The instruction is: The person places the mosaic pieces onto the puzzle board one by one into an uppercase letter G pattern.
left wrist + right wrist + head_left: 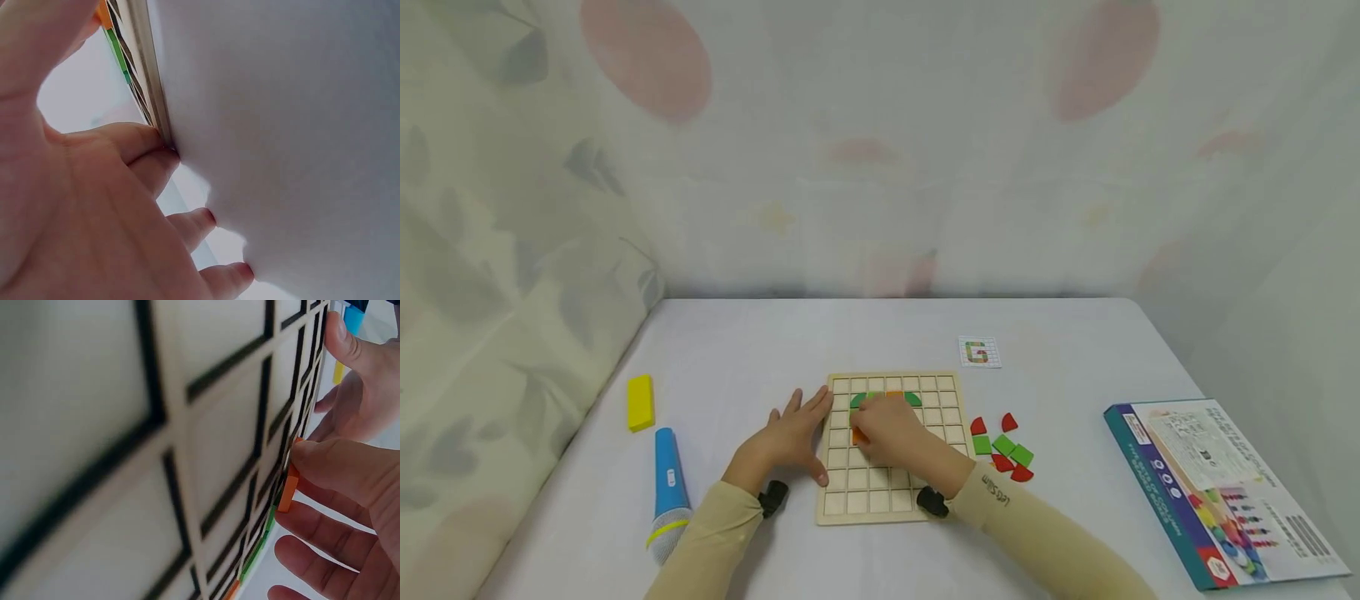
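A wooden grid board [891,487] lies on the white table. Green curved pieces [913,398] and an orange piece [894,394] sit in its upper rows. My right hand [880,433] is over the board's upper left part and pinches an orange piece [287,495] against a cell; the same orange piece [857,437] peeks out under the fingers. My left hand [797,433] lies flat on the table with straight, spread fingers [164,164] touching the board's left edge [150,87].
Loose red and green pieces [1004,451] lie right of the board. A pattern card with a G [979,352] lies behind them. A yellow block [641,402] and a blue microphone toy [667,487] are at the left, a box [1221,492] at the right.
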`<state>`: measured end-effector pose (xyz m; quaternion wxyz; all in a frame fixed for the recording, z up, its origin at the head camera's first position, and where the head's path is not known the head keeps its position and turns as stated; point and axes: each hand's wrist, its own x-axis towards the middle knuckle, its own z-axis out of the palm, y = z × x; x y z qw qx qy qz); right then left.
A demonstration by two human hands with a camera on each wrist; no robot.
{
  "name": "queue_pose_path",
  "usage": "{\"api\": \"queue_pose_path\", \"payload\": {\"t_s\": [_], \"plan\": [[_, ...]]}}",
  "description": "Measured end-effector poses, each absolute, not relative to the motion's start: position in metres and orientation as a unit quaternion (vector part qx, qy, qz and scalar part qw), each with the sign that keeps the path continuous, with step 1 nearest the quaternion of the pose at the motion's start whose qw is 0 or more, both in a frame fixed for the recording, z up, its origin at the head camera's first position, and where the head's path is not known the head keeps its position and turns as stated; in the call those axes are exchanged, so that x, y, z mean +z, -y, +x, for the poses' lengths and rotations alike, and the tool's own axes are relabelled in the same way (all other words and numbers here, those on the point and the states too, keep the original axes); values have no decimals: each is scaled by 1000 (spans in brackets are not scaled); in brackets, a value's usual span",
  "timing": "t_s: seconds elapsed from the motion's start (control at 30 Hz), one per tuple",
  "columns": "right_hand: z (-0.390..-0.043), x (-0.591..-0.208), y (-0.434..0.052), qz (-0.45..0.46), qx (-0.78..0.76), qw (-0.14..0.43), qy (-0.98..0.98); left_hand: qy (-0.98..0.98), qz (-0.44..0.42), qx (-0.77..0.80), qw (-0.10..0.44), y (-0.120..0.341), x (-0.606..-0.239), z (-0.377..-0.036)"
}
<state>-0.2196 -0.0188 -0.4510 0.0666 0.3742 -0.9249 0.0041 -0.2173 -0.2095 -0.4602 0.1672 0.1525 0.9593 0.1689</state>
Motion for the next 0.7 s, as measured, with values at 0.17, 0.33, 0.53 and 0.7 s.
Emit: {"api": "queue_pose_path", "payload": {"t_s": [0.17, 0.33, 0.53, 0.7], "plan": [[-219, -452, 19, 372, 11, 57, 927, -960, 152, 165, 168, 208, -458, -216], [-218, -450, 20, 375, 27, 56, 925, -959, 157, 167, 167, 207, -454, -215], [-219, -453, 25, 373, 31, 52, 926, -960, 155, 159, 169, 206, -453, -216], [-218, -445, 20, 378, 35, 56, 923, -960, 152, 164, 172, 207, -455, -216]]}}
